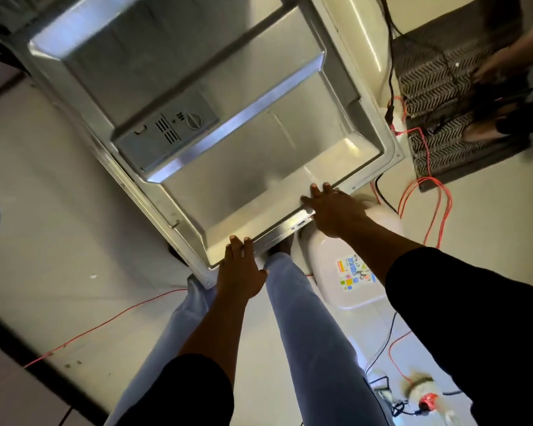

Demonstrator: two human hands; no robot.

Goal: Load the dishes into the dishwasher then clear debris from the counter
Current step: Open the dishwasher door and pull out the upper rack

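The dishwasher door [246, 142] lies folded down in front of me, its steel inner face up, with the grey detergent dispenser [166, 130] near its middle. Both my hands are at the door's near top edge. My left hand [239, 269] lies flat over the edge with its fingers straight. My right hand [333, 210] rests on the edge further right, fingers stretched forward over the rim. No dishes are in view, and the dishwasher's racks are out of frame.
A white plastic bin [348, 272] with a colourful label stands on the floor under my right arm. Red and black cables [437, 207] run across the pale floor. A patterned mat [443, 87] lies at the right, where another person's hand shows. My legs stand below the door.
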